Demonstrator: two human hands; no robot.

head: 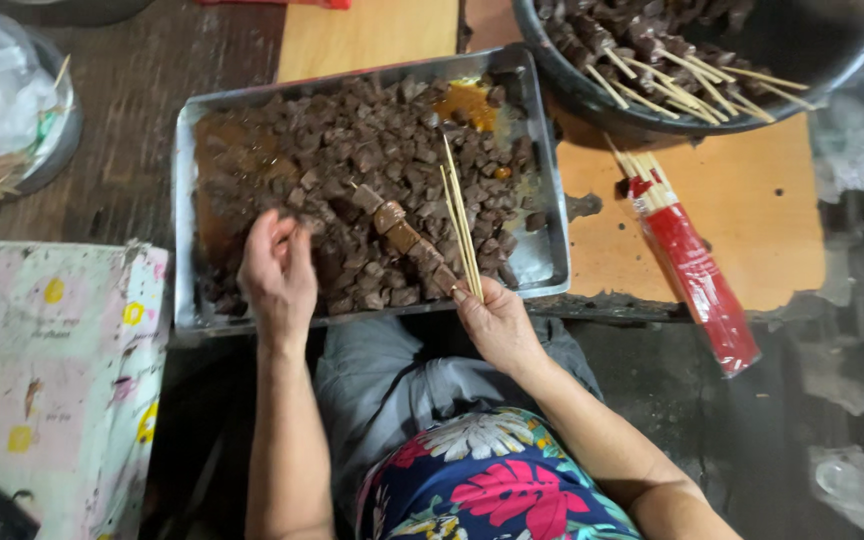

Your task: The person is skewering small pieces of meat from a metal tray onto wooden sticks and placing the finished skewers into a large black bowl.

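Left fingers [290,240] curled down among the brown meat cubes [352,150], tips pressed together in the pile — whether a cube is pinched between them cannot be told. Left hand [277,275] over the near-left part of the metal tray [184,210], close to its front rim. Right fingers [467,295] closed round the butt of a loaded skewer [407,240] and a few bare bamboo sticks [460,215], right hand [497,325] just off the tray's front edge. Skewer lying up-left across the meat, threaded with several chunks; bare sticks fanning upward beside it. Tray nearly full, a bare strip of wet metal along its right wall, a patch of orange sauce [467,100] at the far right corner. Beyond the right rim, open orange worktop [742,215] — a red packet of skewers [697,275] lying on it at a slant, well apart from the right hand. At the far right, a dark bowl [642,120] of finished skewers overhanging the tray's corner, stick ends pointing outward. Left of the tray, dark wooden surface, a bowl with a plastic bag [2,100] far left, a patterned cloth [52,380] just beside the tray's near-left corner. Grey lap and floral garment [492,480] below the front rim
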